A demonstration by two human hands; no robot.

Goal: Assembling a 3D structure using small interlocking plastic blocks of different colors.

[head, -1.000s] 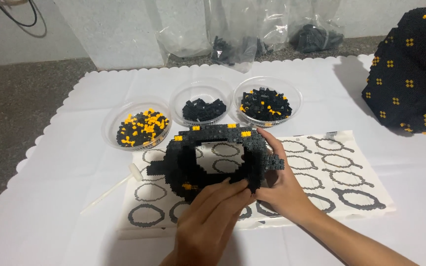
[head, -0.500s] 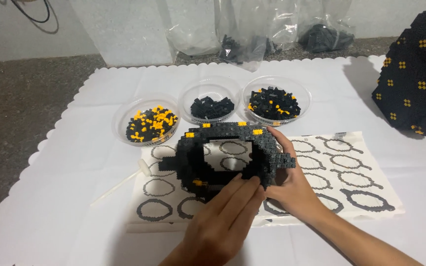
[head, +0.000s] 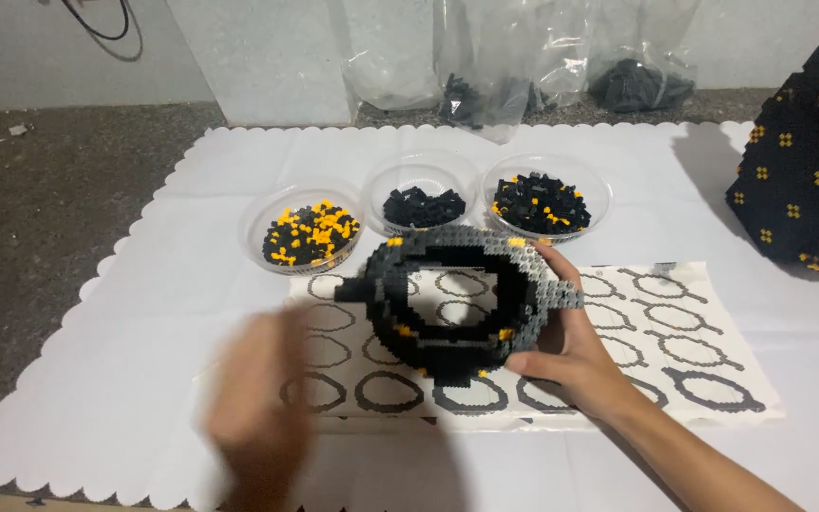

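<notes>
- right hand [head: 575, 351] grips the black brick ring [head: 457, 303] by its right rim, fingers curled round the wall, thumb on top edge; ring held tilted just above the printed ring sheet [head: 656, 341].
- left hand [head: 258, 408] is a blur, low and left of the ring, not touching it; can't tell how open it is or if it has hold of anything.
- progress, as a judgement: ring wall looks several courses high w/ a few orange studs and a side tab, closed all round. the bowls aren't empty, so prob. more courses left.
- three clear bowls just behind the ring: black+orange mix bowl [head: 307, 230] to the left, all-black bowl [head: 419, 201] mid, mostly black bowl [head: 544, 199] to the right.
- big black dotted build [head: 803, 171] well right of the ring.
- surface: white scalloped cloth [head: 144, 332] on a grey speckled floor [head: 59, 190]; plastic bags [head: 485, 66] of bricks against a pale wall, far behind the ring.
</notes>
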